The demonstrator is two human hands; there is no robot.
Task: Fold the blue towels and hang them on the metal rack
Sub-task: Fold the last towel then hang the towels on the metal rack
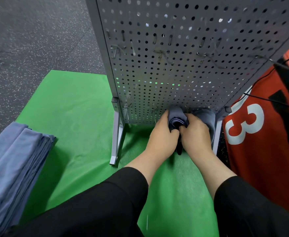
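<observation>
Green matting (pixel 75 106) covers the speckled floor, with a stack of blue towels (pixel 12 161) lying at its left edge. Beside it stands the metal rack (pixel 174 57). At its base, the left hand (pixel 162 135) and right hand (pixel 196 134) both have fingers curled around a folded towel (pixel 177 117). A red jersey (pixel 263 130) hangs rightmost.

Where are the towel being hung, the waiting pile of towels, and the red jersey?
folded towel (pixel 176 115), head view, on its rolled top between the hands.
towel stack (pixel 15 161), head view, on the top towel's middle.
red jersey (pixel 260 151), head view, on red cloth below the white number.
</observation>
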